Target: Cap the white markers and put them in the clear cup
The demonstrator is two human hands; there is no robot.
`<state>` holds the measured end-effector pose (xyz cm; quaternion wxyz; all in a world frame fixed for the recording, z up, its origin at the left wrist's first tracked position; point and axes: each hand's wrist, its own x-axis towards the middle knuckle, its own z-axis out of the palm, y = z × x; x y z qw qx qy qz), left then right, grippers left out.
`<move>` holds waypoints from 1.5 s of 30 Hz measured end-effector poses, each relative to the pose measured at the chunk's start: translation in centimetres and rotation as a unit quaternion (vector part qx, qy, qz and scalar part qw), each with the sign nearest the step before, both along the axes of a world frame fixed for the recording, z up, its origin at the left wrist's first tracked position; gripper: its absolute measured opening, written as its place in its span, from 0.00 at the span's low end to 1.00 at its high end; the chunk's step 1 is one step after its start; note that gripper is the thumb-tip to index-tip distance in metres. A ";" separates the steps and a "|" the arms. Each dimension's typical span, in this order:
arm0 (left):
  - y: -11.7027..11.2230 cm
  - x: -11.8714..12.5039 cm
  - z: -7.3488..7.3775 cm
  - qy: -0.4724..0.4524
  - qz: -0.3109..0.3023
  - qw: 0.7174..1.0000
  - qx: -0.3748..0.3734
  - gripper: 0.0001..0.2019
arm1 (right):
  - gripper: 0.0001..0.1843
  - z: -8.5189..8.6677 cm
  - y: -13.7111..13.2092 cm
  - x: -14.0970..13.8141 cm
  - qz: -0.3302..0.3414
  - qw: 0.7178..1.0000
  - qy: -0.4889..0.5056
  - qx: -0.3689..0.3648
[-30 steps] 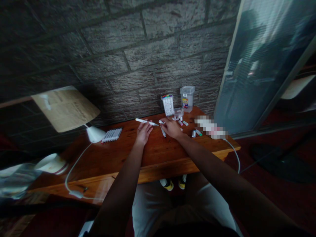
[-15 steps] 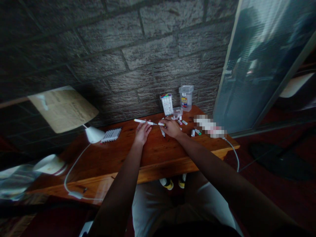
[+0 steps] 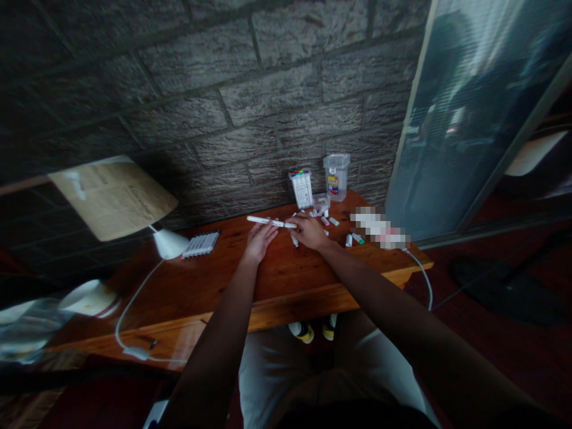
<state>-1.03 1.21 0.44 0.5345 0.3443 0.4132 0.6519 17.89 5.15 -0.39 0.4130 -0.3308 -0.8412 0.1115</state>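
Between my hands is a white marker [image 3: 258,220] with a yellowish tip end, lying almost level over the table. My left hand [image 3: 260,239] grips its body. My right hand [image 3: 310,231] pinches a marker cap [image 3: 290,225] that meets the marker's right end; whether it is fully seated I cannot tell. Under and beside my right hand lies another white marker [image 3: 295,241], partly hidden. Several loose caps [image 3: 333,221] are scattered to the right of it, among them a white one [image 3: 349,240] and a green-ended one [image 3: 358,238].
A marker set in a clear case [image 3: 301,189] and a clear lidded box [image 3: 336,179] stand by the brick wall. Several markers [image 3: 201,244] lie in a row beside the lamp [image 3: 170,243]. A paper cup [image 3: 92,298] lies tilted at left. A white cable [image 3: 426,274] hangs off the right edge.
The marker in my left hand has shifted right, and its bare nib has gone into the cap in my right hand. Both hands have otherwise stayed nearly in place.
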 end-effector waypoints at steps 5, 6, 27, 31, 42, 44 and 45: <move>0.2 -0.1 -0.5 0.038 -0.010 0.999 0.004 0.15 | 0.14 0.0 0.0 0.1 -0.015 1.000 0.004 -0.011; 0.3 0.0 -0.6 0.041 -0.007 0.999 0.004 0.15 | 0.14 -0.1 0.1 0.1 -0.016 1.000 0.004 -0.012; 0.1 0.4 0.1 0.053 0.006 0.998 -0.018 0.14 | 0.16 -0.9 0.7 -0.3 0.064 0.981 0.159 -0.094; 0.1 0.4 -0.1 0.060 -0.002 0.998 -0.012 0.13 | 0.15 -0.9 0.8 -0.4 0.070 0.978 0.166 -0.105; 0.2 0.5 -0.2 0.073 0.001 0.997 -0.010 0.18 | 0.16 -1.0 0.9 -0.2 0.064 0.982 0.142 -0.109; 0.3 0.4 0.0 0.062 0.023 0.998 -0.011 0.22 | 0.14 -1.0 1.0 -0.2 0.048 0.983 0.141 -0.105; 0.4 0.3 0.0 0.057 0.036 0.998 -0.009 0.23 | 0.12 -1.0 1.1 -0.2 0.042 0.984 0.142 -0.102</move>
